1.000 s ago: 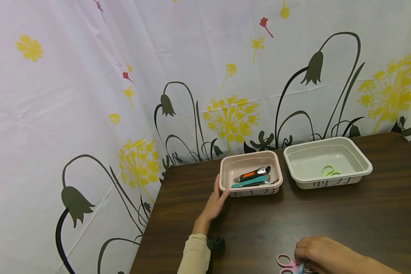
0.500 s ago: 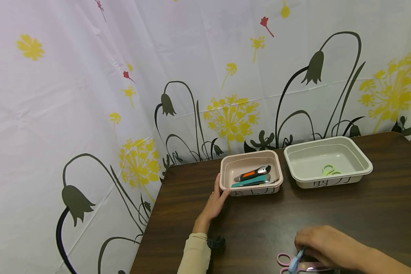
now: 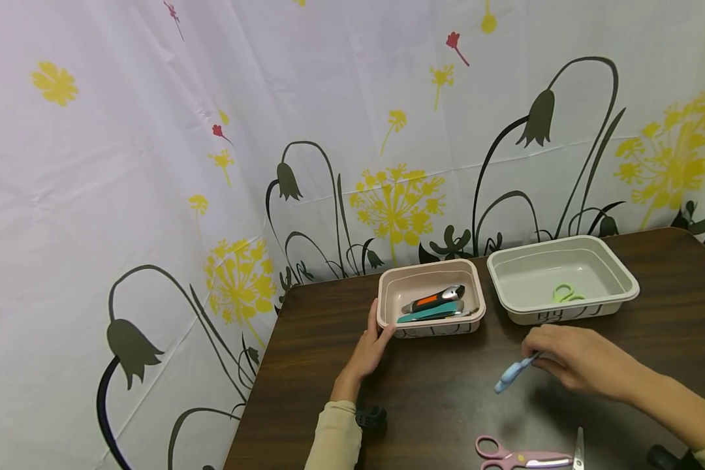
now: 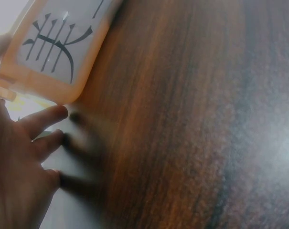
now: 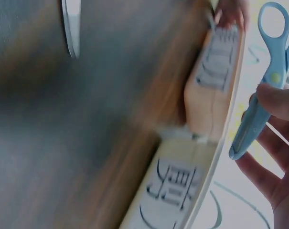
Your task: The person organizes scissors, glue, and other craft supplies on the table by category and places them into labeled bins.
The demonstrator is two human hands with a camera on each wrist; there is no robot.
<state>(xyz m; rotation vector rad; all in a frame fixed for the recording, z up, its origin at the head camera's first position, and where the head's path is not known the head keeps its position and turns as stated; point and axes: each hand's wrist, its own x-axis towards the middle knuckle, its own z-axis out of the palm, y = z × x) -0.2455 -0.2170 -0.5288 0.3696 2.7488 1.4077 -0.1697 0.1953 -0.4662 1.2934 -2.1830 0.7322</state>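
My left hand (image 3: 364, 356) rests against the left front corner of a small pink plastic bin (image 3: 388, 297), thumb by the rim and fingers along its side. Inside that bin lie an orange-and-black utility knife (image 3: 435, 299), a teal cutter (image 3: 431, 311) and a thin tool. My right hand (image 3: 581, 359) pinches a pair of light-blue scissors (image 5: 271, 71) above the table; in the right wrist view the thumb presses on the blade end and the handle loops point away. Beneath, pink scissors (image 3: 523, 459) lie on the table near the front edge of view.
Right of the pink bin stands a larger pale-green bin (image 3: 529, 287) with small green scissors (image 3: 566, 293) in it. Both bins carry lettered labels on the front. A metal blade (image 3: 579, 450) lies beside the pink scissors. Behind the brown table (image 3: 435, 385) hangs a flower-print curtain (image 3: 329, 78).
My right hand has lifted the light-blue scissors off the pink ones and carried them up toward the green bin, uncovering the pink scissors and the blade. My left hand has stayed in place.
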